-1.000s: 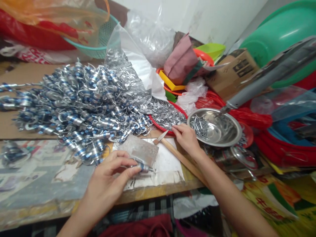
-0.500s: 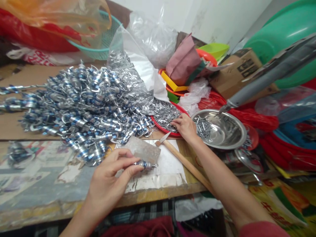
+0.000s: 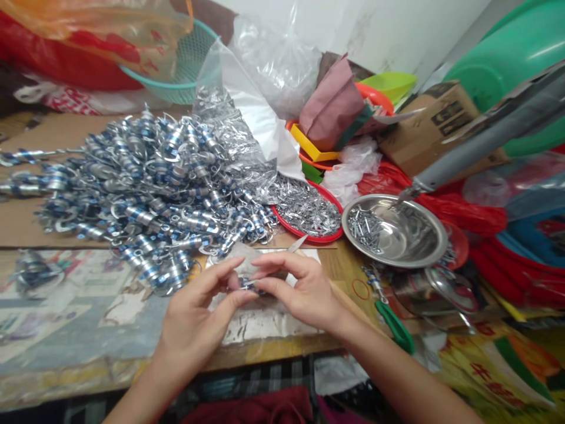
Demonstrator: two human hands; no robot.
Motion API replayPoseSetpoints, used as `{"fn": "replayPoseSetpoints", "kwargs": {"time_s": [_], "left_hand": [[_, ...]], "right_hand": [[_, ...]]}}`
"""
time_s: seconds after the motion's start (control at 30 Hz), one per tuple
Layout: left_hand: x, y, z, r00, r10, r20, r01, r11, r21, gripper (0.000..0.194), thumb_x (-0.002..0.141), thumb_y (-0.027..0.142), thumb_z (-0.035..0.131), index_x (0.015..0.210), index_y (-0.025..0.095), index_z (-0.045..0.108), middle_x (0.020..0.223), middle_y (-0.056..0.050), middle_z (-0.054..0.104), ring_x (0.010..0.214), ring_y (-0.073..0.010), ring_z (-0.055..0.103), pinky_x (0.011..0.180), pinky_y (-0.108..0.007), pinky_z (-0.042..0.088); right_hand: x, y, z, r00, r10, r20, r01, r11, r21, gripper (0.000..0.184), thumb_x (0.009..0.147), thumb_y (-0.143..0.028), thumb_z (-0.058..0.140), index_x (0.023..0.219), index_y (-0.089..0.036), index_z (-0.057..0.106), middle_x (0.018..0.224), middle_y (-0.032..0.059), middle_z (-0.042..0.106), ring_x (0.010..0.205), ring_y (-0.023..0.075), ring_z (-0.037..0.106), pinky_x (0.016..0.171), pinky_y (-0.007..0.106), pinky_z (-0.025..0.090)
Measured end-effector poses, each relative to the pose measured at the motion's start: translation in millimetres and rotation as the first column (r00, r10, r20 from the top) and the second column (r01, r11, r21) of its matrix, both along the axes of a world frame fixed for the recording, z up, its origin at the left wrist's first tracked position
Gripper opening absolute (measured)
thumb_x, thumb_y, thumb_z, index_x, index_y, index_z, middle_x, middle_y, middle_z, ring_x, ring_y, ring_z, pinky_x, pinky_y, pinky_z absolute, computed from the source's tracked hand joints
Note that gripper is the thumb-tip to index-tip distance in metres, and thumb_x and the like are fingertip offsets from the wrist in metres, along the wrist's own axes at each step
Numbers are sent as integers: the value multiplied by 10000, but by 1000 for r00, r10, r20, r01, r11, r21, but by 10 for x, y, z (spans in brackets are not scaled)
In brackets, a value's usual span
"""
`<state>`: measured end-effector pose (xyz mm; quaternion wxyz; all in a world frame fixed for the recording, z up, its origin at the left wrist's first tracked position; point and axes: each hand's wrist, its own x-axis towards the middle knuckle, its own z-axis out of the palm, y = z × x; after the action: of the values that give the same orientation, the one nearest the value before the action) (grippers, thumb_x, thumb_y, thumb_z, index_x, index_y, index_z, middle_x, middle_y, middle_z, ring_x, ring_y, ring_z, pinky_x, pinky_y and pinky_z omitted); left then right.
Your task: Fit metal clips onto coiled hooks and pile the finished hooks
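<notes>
In front of me, over a grey metal block (image 3: 242, 254), my left hand (image 3: 200, 309) is closed in a pinch on a small metal bolt fitting (image 3: 245, 284) with blue rings. My right hand (image 3: 304, 288) meets it from the other side, thumb and fingertips pinched at the fitting's end. A small metal piece seems to be between those fingertips, mostly hidden. Under and behind the right hand lies a hammer (image 3: 298, 242) with a pointed head and wooden handle. Just beyond is a red tray (image 3: 339, 234) of small flat metal pieces.
A large heap of blue-ringed fittings (image 3: 145, 176) covers the left back. At right stand a steel bowl (image 3: 410, 235) with nails or pins, a grey rod (image 3: 463, 153) slanting above it, and a green-handled tool (image 3: 394, 324). Bags, a carton (image 3: 435, 121) and a turquoise basket (image 3: 176, 88) line the back.
My right hand has come back from the red tray to the fitting in my left hand. The left hand has stayed nearly in place, still pinching the fitting.
</notes>
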<state>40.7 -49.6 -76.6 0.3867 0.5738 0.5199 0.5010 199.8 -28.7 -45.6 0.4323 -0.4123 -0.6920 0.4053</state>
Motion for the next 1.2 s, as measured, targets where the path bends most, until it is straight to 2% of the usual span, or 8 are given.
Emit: {"fn": "replayPoseSetpoints", "kwargs": {"time_s": [0.2,0.3,0.4,0.53,0.83,1.0,1.1,1.2], "left_hand": [[-37,18,66,994,-56,-96,65,994,92,124,711,200,659,768,269,745,720,19,667,675,-124,607,611,-202,447],[-71,22,83,999,-33,2,33,999,4,74,694,240,682,715,282,740,708,32,677,676,-122,609,632,-194,451],[-88,23,124,999,-40,16,41,997,-60,46,699,273,680,696,284,724,711,37,688,687,-127,605,668,-195,448],[-85,24,192,995,-66,-81,66,998,-10,43,708,285,670,683,277,704,746,26,657,753,-146,591,696,-202,433],[-82,-71,245,989,-2,149,51,944,-325,282,560,378,763,813,257,735,791,-17,756,731,-219,682,676,-275,549],[-9,-114,154,931,123,345,39,903,-428,540,483,324,818,991,225,663,804,-25,752,767,-220,697,687,-268,573],[21,-107,110,925,78,372,109,883,-457,559,540,334,793,1048,193,608,759,-30,730,773,-226,699,694,-276,574],[49,-106,115,912,60,405,155,865,-477,620,568,325,781,1119,198,528,747,-16,710,775,-219,702,702,-276,571]], "right_hand": [[18,-41,-74,991,28,-128,-38,996,-76,272,746,-164,650,1009,-200,588,767,-6,688,690,123,673,664,244,558],[75,-96,-129,1000,1,12,-3,985,175,378,752,-199,666,1109,-197,539,908,45,674,833,151,656,747,278,545],[161,-123,-177,961,-22,275,-148,801,580,294,803,-118,587,1093,-162,572,989,96,655,921,169,623,765,281,524],[234,-114,-183,901,-98,422,-280,612,740,240,836,-56,484,1026,-94,625,992,141,665,960,185,606,755,287,516],[67,-171,-95,985,-28,168,-54,884,465,135,791,-147,605,878,-135,707,827,100,707,751,141,665,662,224,551],[151,-105,16,960,47,276,-136,939,315,144,803,-244,612,852,-166,723,793,55,711,706,126,656,649,219,538],[453,270,39,807,-276,522,89,931,354,215,870,-242,502,872,-203,713,908,44,701,879,145,635,798,270,505],[801,749,-53,358,-447,820,274,890,365,270,834,-99,474,981,-177,687,980,94,677,991,204,596,857,319,458]]}}
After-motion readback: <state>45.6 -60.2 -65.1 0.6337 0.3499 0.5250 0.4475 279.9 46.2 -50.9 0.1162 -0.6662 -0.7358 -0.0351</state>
